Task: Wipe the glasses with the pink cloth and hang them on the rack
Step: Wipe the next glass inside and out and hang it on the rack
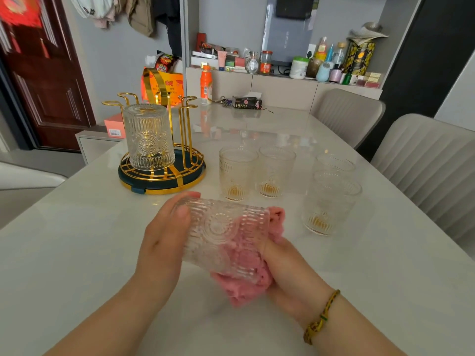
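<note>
- Head view: the left hand (164,235) gripped the left end of an embossed glass tumbler (226,235), which lay on its side in the air just above the near worktop (102,227).
- The right hand (288,268) clutched the pink cloth (244,289), bunched against the tumbler's right end and underside. Whether the cloth reached inside could not be told through the ribbed wall.
- To wipe well, the left hand should probably turn the tumbler while the cloth pressed in, so that every rib and the rim got covered.
- A firm grip seemed wise, with slick patterned glass over a hard worktop.
- The gold rack (185,124) stood far left with one inverted tumbler (147,136) on a peg and other pegs free.
- Four more tumblers (237,173) stood upright to the right of the rack.
</note>
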`<action>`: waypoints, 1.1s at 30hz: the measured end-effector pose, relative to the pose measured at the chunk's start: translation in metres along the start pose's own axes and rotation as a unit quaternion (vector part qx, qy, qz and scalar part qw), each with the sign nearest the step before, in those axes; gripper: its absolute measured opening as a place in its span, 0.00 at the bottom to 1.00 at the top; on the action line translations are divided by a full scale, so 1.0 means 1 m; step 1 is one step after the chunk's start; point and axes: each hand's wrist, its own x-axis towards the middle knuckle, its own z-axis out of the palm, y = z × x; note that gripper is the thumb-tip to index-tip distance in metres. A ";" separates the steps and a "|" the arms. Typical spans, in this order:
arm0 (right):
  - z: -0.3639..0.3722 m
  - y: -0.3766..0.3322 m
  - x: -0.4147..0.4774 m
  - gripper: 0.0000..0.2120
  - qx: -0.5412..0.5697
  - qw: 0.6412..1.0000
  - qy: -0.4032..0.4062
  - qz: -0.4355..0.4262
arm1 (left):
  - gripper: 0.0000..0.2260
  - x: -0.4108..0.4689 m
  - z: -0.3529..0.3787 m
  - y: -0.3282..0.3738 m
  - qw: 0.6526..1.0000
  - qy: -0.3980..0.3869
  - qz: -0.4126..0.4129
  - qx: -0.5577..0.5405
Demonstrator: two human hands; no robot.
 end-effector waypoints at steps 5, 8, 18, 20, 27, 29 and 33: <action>0.000 0.003 -0.002 0.16 0.074 0.997 0.002 0.032 | 0.22 0.011 -0.003 -0.010 1.000 -0.029 0.010 -0.004; -0.009 -0.005 0.001 0.08 -0.096 0.979 0.138 -0.119 | 0.28 0.012 0.001 -0.007 0.981 -0.102 -0.146 -0.071; -0.005 -0.006 0.003 0.08 -0.209 0.957 0.123 -0.162 | 0.14 0.005 0.005 0.000 0.990 0.010 -0.136 -0.047; -0.004 0.000 0.005 0.08 -0.111 0.989 0.056 -0.076 | 0.09 0.004 0.002 0.000 0.997 0.022 -0.066 -0.020; -0.007 0.005 0.006 0.10 -0.060 0.988 0.121 -0.069 | 0.19 0.008 0.003 0.004 0.982 -0.041 -0.156 -0.095; -0.010 -0.003 0.005 0.09 -0.164 0.951 0.187 -0.181 | 0.25 0.011 0.007 0.008 0.955 -0.089 -0.252 -0.133; -0.006 -0.006 -0.004 0.17 -0.322 0.884 0.153 -0.301 | 0.22 0.012 0.005 0.006 0.927 -0.090 -0.340 -0.131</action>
